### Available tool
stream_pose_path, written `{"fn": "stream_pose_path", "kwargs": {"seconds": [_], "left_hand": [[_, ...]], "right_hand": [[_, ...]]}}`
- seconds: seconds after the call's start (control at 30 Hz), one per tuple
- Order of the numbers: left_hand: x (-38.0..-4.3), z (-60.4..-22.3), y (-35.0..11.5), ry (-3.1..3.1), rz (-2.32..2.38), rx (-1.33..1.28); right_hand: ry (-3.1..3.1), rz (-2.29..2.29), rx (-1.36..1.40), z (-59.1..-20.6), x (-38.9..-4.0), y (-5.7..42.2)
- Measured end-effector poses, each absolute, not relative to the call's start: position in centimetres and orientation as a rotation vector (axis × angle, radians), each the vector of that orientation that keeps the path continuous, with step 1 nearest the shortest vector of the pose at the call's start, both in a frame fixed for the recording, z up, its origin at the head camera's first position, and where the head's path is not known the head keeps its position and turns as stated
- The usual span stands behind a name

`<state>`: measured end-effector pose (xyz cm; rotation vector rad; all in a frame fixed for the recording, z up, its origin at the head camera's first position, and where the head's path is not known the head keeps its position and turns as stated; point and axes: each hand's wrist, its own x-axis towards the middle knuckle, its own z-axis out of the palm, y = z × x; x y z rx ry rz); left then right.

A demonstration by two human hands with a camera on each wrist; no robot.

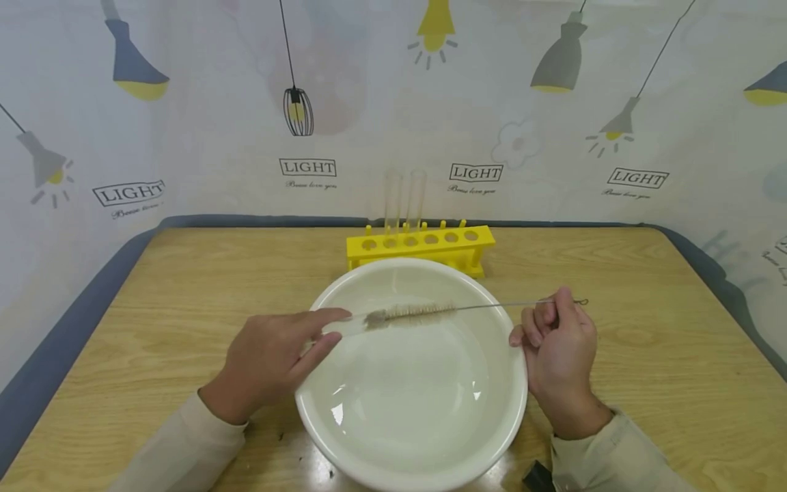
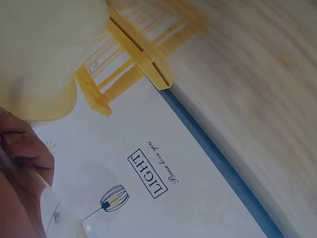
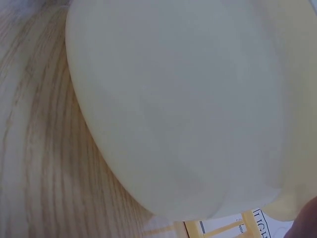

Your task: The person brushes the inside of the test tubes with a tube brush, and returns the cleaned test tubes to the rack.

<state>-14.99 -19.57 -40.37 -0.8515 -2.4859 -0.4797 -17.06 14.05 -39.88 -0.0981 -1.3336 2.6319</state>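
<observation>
Brush (image 1: 424,313), bristly w/ wire stem (image 1: 505,305), pinched in R hand (image 1: 561,348); L hand (image 1: 267,355) pinches clr cylindrical tube (image 1: 354,325).

L hand (image 1: 270,352) holds tube (image 1: 353,326), R hand (image 1: 561,352) brush (image 1: 421,313).

Tan-bristled brush (image 1: 424,313), tip inside clear tube (image 1: 354,326), above basin (image 1: 406,410)

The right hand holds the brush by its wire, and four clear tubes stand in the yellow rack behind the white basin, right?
No: the head view shows two clear tubes standing in the yellow rack behind the white basin, not four. The right hand does hold the brush by its wire.
</observation>
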Motion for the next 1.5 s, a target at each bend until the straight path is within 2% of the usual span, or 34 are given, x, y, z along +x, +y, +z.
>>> {"fn": "stream_pose_path", "kwargs": {"seconds": [0.93,1.5], "left_hand": [[-15.0,-40.3,-19.7,-2.481,-0.476,-0.847],[-15.1,-40.3,-19.7,-2.491,-0.546,-0.846]], "right_hand": [[-1.301,2.669,-0.08,-40.0,-17.5,14.7],[-1.389,2.607,-0.189,-39.7,-18.2,16.2]]}}
